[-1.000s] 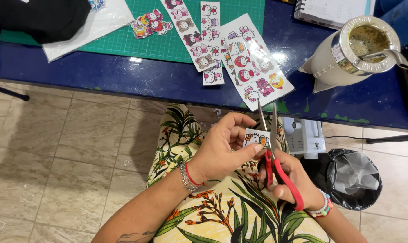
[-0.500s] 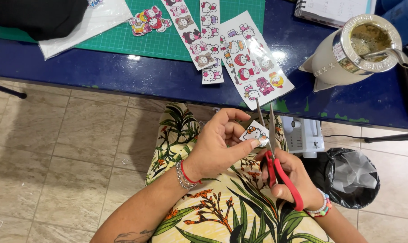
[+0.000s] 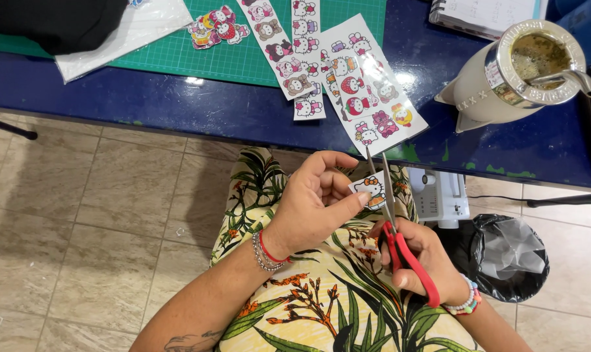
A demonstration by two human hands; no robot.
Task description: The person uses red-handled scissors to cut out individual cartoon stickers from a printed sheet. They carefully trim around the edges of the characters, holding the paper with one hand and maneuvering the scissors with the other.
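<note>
Blue table (image 3: 178, 107) running along 12 o'clock, tiled floor (image 3: 100, 215) below, person cutting stickers over their lap.
Cream mate cup (image 3: 504, 75) at 2 o'clock holding wet green herb and a metal straw; black bin (image 3: 507, 257) at 4 o'clock, bag-lined. Left hand (image 3: 308, 208) pinching small sticker (image 3: 368, 188); right hand (image 3: 416, 261) gripping red scissors (image 3: 399, 241), blades slightly parted beside it. Sticker sheets (image 3: 367, 85) lying on green mat (image 3: 230, 52).
</note>
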